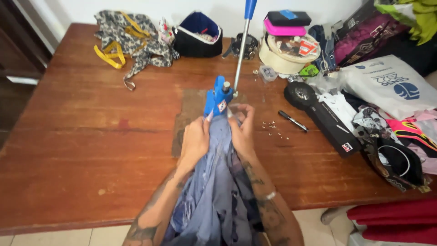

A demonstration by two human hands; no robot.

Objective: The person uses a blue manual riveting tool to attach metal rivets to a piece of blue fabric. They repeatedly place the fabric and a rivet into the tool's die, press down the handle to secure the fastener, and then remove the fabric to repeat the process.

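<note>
- The blue-grey garment lies between the two forearms and runs from the near edge of the worktop up to the blue hand press.
- The top end of the garment sits at the base of the press, where both hands meet.
- The left hand is closed on the left part of the cloth, its fingers bent around the fabric, just under the blue body of the press.
- The right hand pinches the right part of the cloth near the press; the fingers are narrow and curled on the fabric.
- The press stands on a dark square board in the middle of the worktop, and its long metal lever with a blue grip points up and away.
- To the right of the hands, small metal rivets are scattered on the wood, and a black marker lies just beside them.
- Further right there is a long black box and a white plastic bag among mixed clothes.
- At the far edge I see a patterned bag with yellow straps, a dark cap and a round cream tin with a pink case on it.
</note>
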